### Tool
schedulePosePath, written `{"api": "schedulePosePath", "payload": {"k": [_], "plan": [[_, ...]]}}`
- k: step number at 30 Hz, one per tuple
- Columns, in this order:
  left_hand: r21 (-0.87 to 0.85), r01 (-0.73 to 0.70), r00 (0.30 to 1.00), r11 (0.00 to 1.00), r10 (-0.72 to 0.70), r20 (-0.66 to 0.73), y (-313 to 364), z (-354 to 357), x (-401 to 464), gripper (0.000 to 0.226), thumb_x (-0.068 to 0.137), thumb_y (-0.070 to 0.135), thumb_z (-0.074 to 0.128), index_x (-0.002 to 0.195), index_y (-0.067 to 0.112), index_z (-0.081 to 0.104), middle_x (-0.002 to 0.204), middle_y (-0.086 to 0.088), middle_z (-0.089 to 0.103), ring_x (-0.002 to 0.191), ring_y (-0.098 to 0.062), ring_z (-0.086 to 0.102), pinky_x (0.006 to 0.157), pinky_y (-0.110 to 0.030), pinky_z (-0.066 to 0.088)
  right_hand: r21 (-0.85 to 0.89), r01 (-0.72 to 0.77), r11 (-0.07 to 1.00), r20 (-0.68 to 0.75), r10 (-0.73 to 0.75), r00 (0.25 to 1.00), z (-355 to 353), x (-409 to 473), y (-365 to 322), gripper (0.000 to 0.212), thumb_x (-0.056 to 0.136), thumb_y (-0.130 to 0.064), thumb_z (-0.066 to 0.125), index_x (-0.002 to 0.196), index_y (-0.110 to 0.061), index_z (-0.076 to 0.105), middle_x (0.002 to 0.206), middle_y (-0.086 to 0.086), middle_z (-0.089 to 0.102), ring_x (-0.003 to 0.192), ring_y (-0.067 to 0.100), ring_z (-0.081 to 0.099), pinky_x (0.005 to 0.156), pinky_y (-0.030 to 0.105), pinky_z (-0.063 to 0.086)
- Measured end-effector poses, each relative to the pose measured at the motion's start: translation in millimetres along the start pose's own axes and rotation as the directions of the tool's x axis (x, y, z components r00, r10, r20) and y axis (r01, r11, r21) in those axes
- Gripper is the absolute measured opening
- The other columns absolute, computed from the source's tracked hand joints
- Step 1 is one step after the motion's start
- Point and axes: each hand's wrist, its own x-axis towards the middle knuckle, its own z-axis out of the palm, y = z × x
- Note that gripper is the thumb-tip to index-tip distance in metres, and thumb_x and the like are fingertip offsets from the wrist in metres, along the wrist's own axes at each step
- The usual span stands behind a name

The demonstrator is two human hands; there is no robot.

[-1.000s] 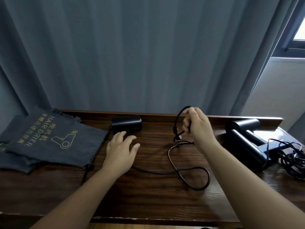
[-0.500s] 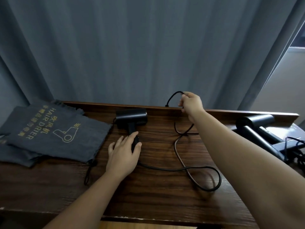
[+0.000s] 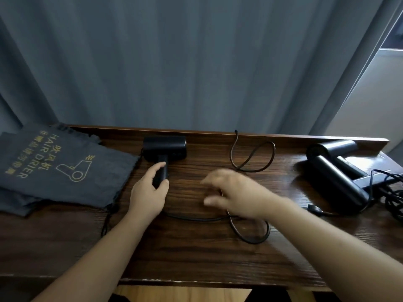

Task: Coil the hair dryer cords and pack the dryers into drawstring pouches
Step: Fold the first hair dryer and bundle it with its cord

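Dryer (image 3: 164, 148) handle gripped by left hand (image 3: 148, 192); right hand (image 3: 236, 195) blurred.

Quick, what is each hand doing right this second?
Left hand: grips the hair dryer by its handle.
Right hand: blurred, over the cord; cannot tell if it holds anything.

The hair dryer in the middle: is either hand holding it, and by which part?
The left hand grips the hair dryer by its handle. The right hand is blurred, fingers spread over the cord, apparently holding nothing.

dim | daylight from right | glare on table (image 3: 368, 162) | right hand (image 3: 237, 192) motion-blurred
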Motion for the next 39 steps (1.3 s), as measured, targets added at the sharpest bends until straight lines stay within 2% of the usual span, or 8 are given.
{"api": "schedulePosePath", "payload": {"k": [6,10,13,19,24,28,33,39], "plan": [[-0.399,0.17,0.983,0.901,-0.181,0.011,10,-13,-2,0.061,0.098,0.011,0.061,0.15,0.031,0.036,0.135,-0.005,0.054,0.117,-0.018,0.056,0.097,-0.035,0.048,-0.281,0.111,0.953,-0.051,-0.131,0.99,43,-28,-7,0.043,0.101,-0.057,0.04,0.13,-0.033,0.059,0.125,-0.01,0.058,0.122,0.011,0.05,0.123,0.042,0.02],[-0.712,0.266,0.946,0.65,-0.316,0.065,18,-22,-7,0.063,0.098,-0.001,0.056,0.153,0.021,0.033,0.131,-0.014,0.056,0.102,-0.025,0.068,0.089,-0.038,0.055,-0.202,0.188,0.961,-0.24,-0.235,0.942,56,-40,-25,0.029,0.105,-0.042,0.042,0.11,-0.026,0.067,0.097,-0.009,0.068,0.095,0.01,0.062,0.112,0.036,0.038],[-0.813,0.312,0.918,0.492,-0.376,0.125,22,-29,-12,0.061,0.096,-0.003,0.057,0.151,0.015,0.037,0.118,-0.014,0.06,0.086,-0.021,0.064,0.073,-0.033,0.055,-0.017,0.221,0.975,-0.19,-0.22,0.957,57,-57,-43,0.028,0.106,-0.037,0.041,0.127,-0.029,0.057,0.111,-0.009,0.06,0.095,0.012,0.059,0.094,0.025,0.048],[-0.843,0.472,0.84,0.259,-0.424,0.34,26,-39,-19,0.029,0.097,0.011,0.058,0.124,0.0,0.055,0.109,-0.023,0.067,0.069,-0.018,0.06,0.047,-0.024,0.053,-0.077,0.067,0.995,-0.129,-0.077,0.989,48,-75,-38,0.041,0.1,-0.061,0.04,0.132,-0.04,0.053,0.12,-0.018,0.05,0.118,0.004,0.04,0.103,0.026,0.033],[-0.793,0.498,0.84,0.35,-0.42,0.342,31,-37,-28,0.023,0.099,0.017,0.057,0.118,0.005,0.058,0.103,-0.02,0.068,0.064,-0.018,0.057,0.042,-0.025,0.048,0.258,-0.554,0.791,-0.226,0.607,0.762,30,-52,-20,0.075,0.083,-0.084,0.034,0.119,-0.022,0.053,0.114,-0.006,0.06,0.11,0.018,0.059,0.079,0.029,0.044],[-0.694,0.515,0.847,0.503,-0.425,0.32,34,-31,-39,0.022,0.099,0.02,0.056,0.104,0.001,0.066,0.102,-0.018,0.072,0.066,-0.02,0.059,0.053,-0.031,0.049,0.249,-0.659,0.71,-0.234,0.704,0.671,23,-5,-5,0.103,0.076,-0.091,0.04,0.14,-0.01,0.042,0.138,0.011,0.052,0.128,0.03,0.05,0.098,0.043,0.046],[-0.572,0.49,0.871,0.658,-0.404,0.281,30,-25,-49,0.023,0.101,0.019,0.053,0.111,0.002,0.066,0.103,-0.018,0.072,0.063,-0.023,0.063,0.057,-0.036,0.053,0.624,-0.661,0.416,-0.331,0.908,0.259,1,26,47,0.094,0.084,-0.059,0.07,0.152,-0.02,0.018,0.156,0.018,0.022,0.14,0.04,0.03,0.114,0.053,0.03],[-0.513,0.433,0.901,0.741,-0.347,0.26,22,-23,-49,0.026,0.101,0.028,0.056,0.11,0.006,0.066,0.097,-0.016,0.073,0.064,-0.023,0.066,0.063,-0.038,0.056,0.705,-0.498,0.505,-0.31,0.851,0.423,-11,38,69,0.026,0.104,-0.03,0.048,0.119,-0.016,0.065,0.105,0.003,0.071,0.102,0.025,0.064,0.081,0.033,0.049]]}}
